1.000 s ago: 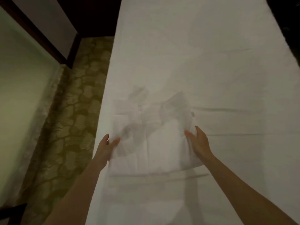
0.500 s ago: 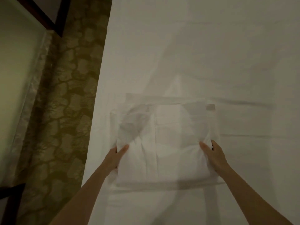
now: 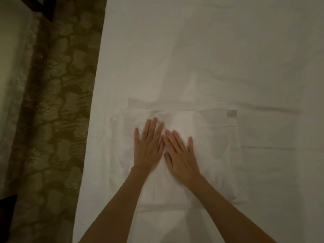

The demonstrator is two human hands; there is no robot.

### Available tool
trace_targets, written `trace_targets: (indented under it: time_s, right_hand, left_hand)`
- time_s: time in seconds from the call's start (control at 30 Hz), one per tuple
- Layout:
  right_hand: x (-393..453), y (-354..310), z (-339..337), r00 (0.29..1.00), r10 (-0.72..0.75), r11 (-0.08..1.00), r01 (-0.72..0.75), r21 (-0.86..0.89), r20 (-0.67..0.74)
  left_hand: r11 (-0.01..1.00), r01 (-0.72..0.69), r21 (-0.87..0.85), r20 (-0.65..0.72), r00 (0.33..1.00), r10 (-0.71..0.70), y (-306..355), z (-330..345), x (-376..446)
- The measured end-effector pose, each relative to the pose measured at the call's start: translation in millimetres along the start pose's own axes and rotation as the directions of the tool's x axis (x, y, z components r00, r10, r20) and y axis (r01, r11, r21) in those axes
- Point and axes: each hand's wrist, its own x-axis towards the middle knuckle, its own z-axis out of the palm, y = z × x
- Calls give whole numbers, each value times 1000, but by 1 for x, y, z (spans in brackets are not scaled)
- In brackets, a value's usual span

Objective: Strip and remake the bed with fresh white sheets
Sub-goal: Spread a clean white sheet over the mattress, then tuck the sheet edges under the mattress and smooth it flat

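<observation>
While both of our hands lie flat with fingers straight, we press on the folded square packet of white cloth [image 3: 177, 151], which rests on the white sheet covering the bed [image 3: 228, 50], nearer its left edge than its right. Our left hand [image 3: 149, 148] and right hand [image 3: 178, 155] sit side by side at the packet's middle, touching at the fingers. Its unpressed cloth lies out to the left and right of them, slightly more to the right, so we judge each hand will sweep outward toward its own side. Beyond the bed's left edge lies patterned olive carpet [image 3: 52, 120].
</observation>
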Motion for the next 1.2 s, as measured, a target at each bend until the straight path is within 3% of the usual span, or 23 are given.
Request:
trace_targets:
  time_s: [0.17, 0.3, 0.5, 0.73, 0.87, 0.97, 1.03, 1.1, 1.2]
  right_hand:
    - [32, 70, -8, 987, 159, 982, -160, -103, -19]
    - [38, 82, -4, 976, 210, 974, -214, -78, -51]
    - [44, 81, -18, 970, 227, 966, -213, -150, 86]
    - [-74, 74, -34, 926, 311, 949, -293, -112, 213]
    - [-136, 61, -49, 856, 405, 914, -385, -127, 320]
    - [-167, 57, -62, 890, 326, 942, -278, -189, 319]
    - [-173, 55, -76, 880, 277, 955, -209, -210, 384]
    - [-166, 49, -96, 894, 271, 957, -212, -197, 356]
    - [-145, 20, -167, 900, 245, 970, -226, -95, 362]
  left_hand:
    - [999, 43, 29, -23, 999, -42, -3, 5, 20]
    - [998, 58, 31, 5, 998, -58, -3, 11, 21]
    - [995, 83, 64, 115, 989, -90, -3, 4, 28]
    - [983, 179, 41, 231, 955, -184, 37, -11, -22]
    - [991, 127, 44, 376, 917, -134, 59, -13, -96]
    - [996, 88, 27, 522, 848, -89, 63, -40, -130]
    - [992, 127, -27, 533, 841, -94, 67, -70, -136]
    - [977, 176, -124, 553, 829, -80, 76, -99, -135]
    - [947, 219, -235, 435, 895, -99, 98, -147, -115]
